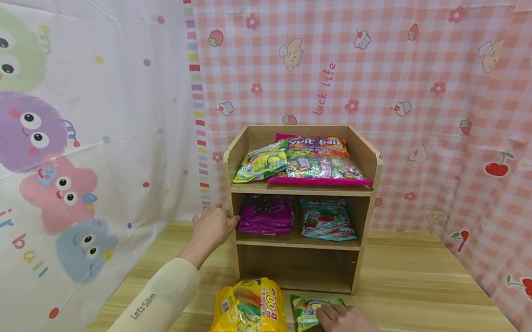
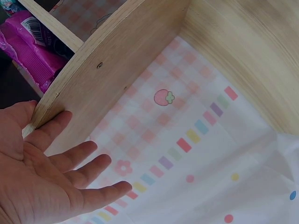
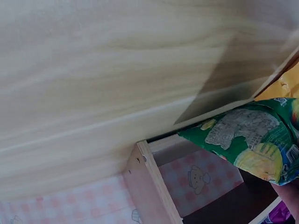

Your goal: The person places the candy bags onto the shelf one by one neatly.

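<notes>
A small three-tier wooden shelf stands on the table. My left hand is at its left side panel; thumb and index finger pinch the panel's front edge, and the other fingers spread out beside it. In front of the shelf, low in the head view, my right hand holds a green candy bag with lemon pictures. The right wrist view shows this green bag tilted, with most of the hand out of sight. Left of it sits a large yellow candy bag.
On the top tier lie a yellow-green bag and a pink-edged fruit candy bag. A purple bag and a teal bag lie on the middle tier. Printed curtains hang behind and at both sides.
</notes>
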Available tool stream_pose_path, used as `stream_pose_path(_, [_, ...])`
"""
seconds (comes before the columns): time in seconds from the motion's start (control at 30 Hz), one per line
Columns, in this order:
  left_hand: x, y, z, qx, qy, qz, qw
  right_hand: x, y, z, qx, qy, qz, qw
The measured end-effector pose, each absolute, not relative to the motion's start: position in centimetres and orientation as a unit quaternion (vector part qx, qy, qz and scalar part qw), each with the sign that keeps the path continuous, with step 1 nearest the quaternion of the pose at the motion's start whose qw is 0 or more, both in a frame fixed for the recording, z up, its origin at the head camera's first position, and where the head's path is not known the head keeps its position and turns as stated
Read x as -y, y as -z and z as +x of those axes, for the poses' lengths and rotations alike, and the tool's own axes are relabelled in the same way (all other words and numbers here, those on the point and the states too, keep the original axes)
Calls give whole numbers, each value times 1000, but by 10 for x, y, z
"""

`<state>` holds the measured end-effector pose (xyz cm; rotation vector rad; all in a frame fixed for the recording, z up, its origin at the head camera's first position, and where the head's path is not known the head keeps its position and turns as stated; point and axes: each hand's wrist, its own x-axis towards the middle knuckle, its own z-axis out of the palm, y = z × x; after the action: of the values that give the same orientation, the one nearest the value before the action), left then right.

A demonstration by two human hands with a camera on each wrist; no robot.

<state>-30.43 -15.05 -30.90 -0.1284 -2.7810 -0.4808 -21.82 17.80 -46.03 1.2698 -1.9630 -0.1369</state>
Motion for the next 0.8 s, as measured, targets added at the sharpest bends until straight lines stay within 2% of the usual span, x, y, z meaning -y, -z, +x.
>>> stream_pose_path(0.27, [151, 309, -306, 973, 167, -45, 156, -174, 445, -223, 762, 98, 465, 440])
stream_pose_path(0.47, [152, 311, -307, 972, 171, -44, 157, -173, 449, -239, 778, 99, 425, 452])
stream_pose_path(0.57, [152, 312, -307, 972, 171, -44, 154, -175, 461, -246, 795, 115, 407, 435])
stream_pose_path(0.8, [152, 312, -307, 972, 171, -41, 157, -168, 478, -252, 836, 165, 386, 354])
